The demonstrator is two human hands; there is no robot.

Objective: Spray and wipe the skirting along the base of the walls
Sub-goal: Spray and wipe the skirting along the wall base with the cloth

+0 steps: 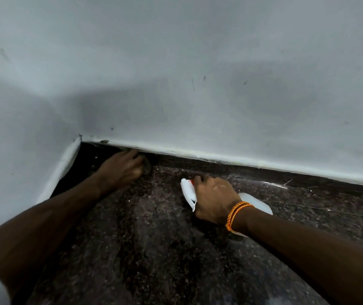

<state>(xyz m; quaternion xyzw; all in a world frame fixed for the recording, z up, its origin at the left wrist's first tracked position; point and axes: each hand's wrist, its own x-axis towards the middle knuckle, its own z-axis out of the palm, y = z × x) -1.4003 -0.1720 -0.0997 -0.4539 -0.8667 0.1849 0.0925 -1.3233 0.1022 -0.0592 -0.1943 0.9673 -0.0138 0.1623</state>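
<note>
The dark stone skirting (220,167) runs along the base of the grey wall, from the corner at the left down to the right. My left hand (122,167) is closed around a dark cloth (147,167) and presses it against the skirting close to the corner; most of the cloth is hidden by my fingers. My right hand (214,198) grips a white spray bottle (188,191) with a red part at the nozzle, held low over the floor. Its nozzle points up and left, toward the skirting.
The floor (154,238) is dark speckled granite. Two grey walls (176,84) meet in a corner at the left, with a pale painted edge along their base. An orange thread band sits on my right wrist (236,213).
</note>
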